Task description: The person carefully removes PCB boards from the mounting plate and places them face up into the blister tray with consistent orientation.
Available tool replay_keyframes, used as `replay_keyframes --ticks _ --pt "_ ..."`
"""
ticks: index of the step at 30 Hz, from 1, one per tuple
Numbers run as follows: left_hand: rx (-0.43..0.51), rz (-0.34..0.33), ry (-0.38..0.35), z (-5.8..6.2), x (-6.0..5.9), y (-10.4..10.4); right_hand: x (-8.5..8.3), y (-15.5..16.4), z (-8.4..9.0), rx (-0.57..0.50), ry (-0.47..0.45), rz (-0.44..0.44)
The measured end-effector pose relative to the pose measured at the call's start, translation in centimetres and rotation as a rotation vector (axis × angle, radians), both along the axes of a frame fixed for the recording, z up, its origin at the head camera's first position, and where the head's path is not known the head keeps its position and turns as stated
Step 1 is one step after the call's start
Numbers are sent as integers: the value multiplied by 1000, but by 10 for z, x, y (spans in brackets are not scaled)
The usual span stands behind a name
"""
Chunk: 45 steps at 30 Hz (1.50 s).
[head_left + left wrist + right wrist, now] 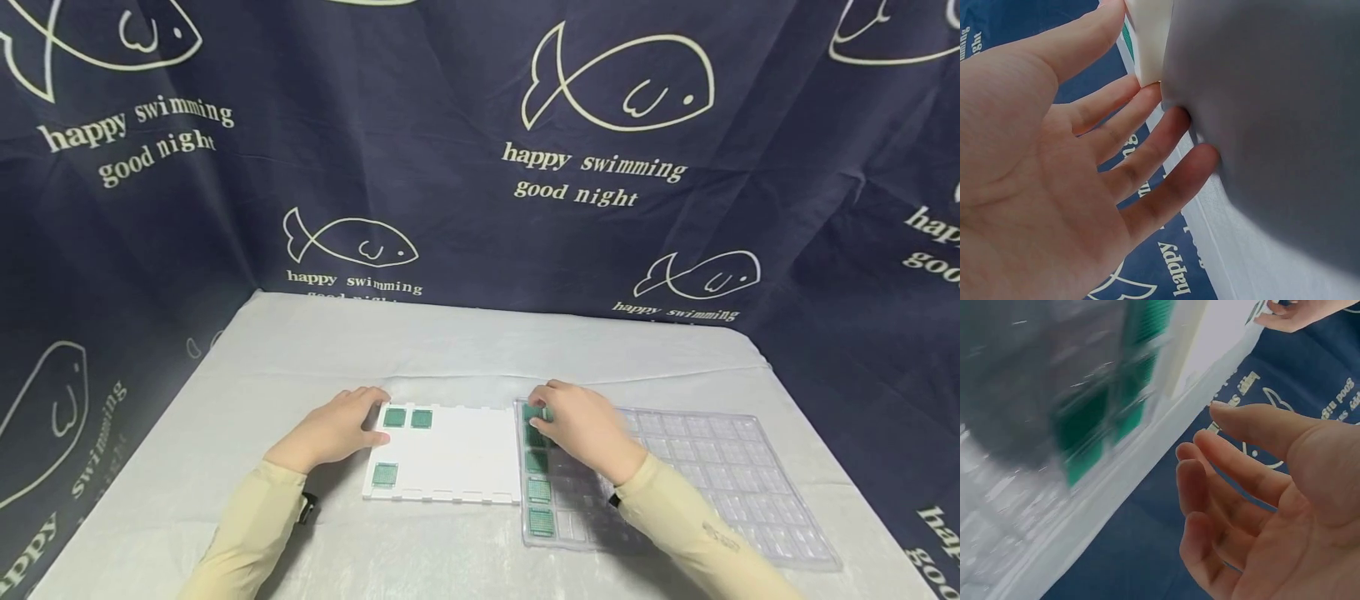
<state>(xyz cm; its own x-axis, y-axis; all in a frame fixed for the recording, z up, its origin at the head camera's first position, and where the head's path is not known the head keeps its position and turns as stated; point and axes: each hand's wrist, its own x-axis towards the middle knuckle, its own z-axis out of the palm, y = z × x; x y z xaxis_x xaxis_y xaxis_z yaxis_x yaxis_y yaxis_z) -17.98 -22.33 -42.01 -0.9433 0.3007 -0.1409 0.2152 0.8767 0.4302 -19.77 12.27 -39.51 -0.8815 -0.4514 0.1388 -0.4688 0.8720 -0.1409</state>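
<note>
A dark blue curtain (pixel 450 125) printed with fish outlines and the words "happy swimming good night" hangs around a tabletop (pixel 465 342) under a pale grey cloth. On the cloth, the head view shows a clear compartmented tray (pixel 720 475) lying right of a white board (pixel 457 454), their edges touching. Three green squares (pixel 394 417) sit on the board, and more fill the tray's left column (pixel 539 492). The left hand (pixel 333 429) rests at the board's left edge; its wrist view alone shows the fingers (pixel 1141 147) straight and spread, holding nothing. The right hand (pixel 581 425) lies over the tray's top-left cells, touching a green square (pixel 537 412); its wrist view shows fingers (pixel 1235 462) loosely apart, empty.
</note>
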Motion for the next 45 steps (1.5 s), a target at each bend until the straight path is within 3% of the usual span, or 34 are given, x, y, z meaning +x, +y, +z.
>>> replay_keyframes --ticks 6,12,21,28,35,45 --pt "6 8 -6 0 -1 -1 -5 -26 1 -14 63 80" --pt "10 17 -13 -2 -1 -2 -12 -54 3 -9 15 135" --pt "4 21 -4 -2 -2 -3 -19 -103 0 9 32 255" --pt "6 16 -1 -3 -3 -2 -17 -131 -12 64 -10 286" --pt "-2 23 -4 0 -1 -3 -17 -141 -18 140 6 289" --pt "9 23 -9 1 0 -2 -21 -141 -20 117 -40 271"
